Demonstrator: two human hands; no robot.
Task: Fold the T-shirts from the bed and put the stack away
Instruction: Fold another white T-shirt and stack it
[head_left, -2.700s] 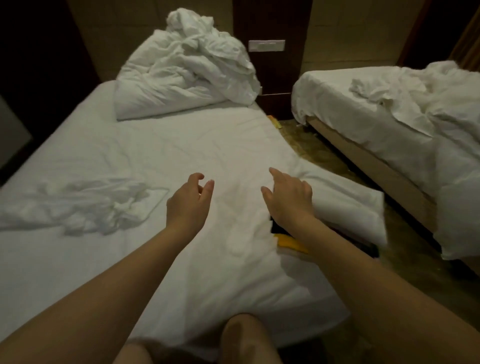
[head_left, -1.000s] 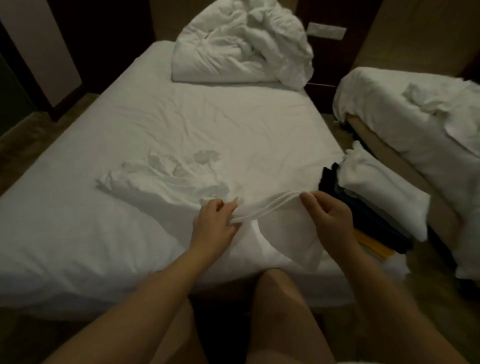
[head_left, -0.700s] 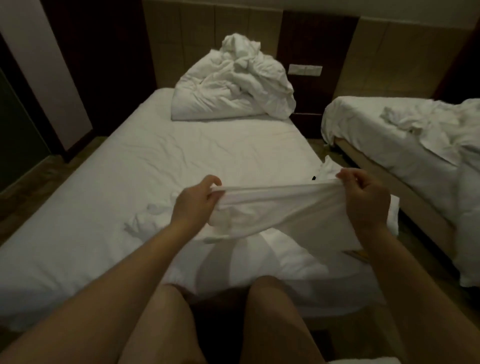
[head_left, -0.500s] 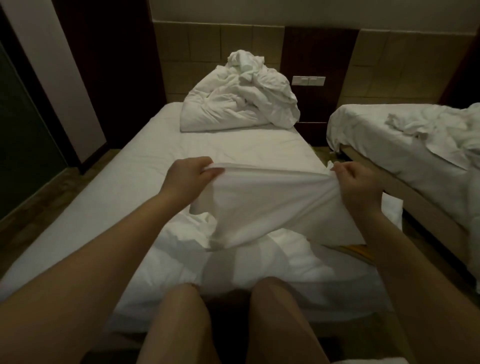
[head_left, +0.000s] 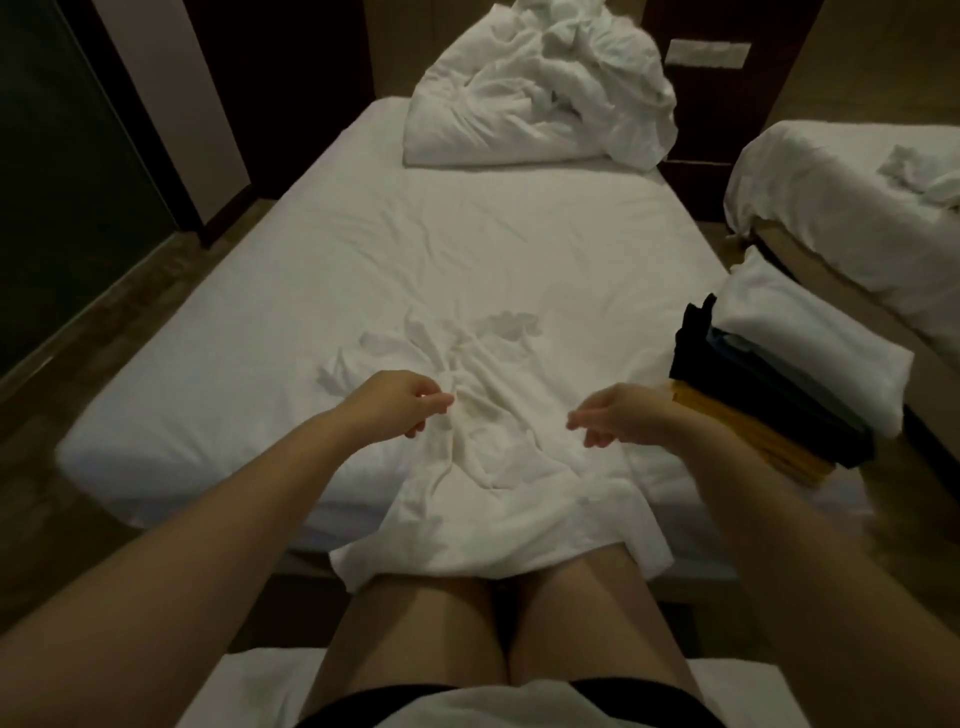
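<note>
Head view: a crumpled white cotton T-shirt (head_left: 498, 457) lies at the near edge of the white-sheeted bed (head_left: 467, 249), its hem draped over the seated person's knees. The left hand (head_left: 397, 402) and right hand (head_left: 621, 415) hover just above it. The right's fingers are loosely curled, gripping nothing. The left's thumb and forefinger meet, though whether they pinch cloth is unclear. A stack of folded shirts (head_left: 800, 338), white over blue, black and yellow, sits at the bed's right edge.

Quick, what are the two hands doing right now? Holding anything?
Left hand: fingers curled beside the white T-shirt; cannot tell if it pinches it.
Right hand: open, holding nothing.
</note>
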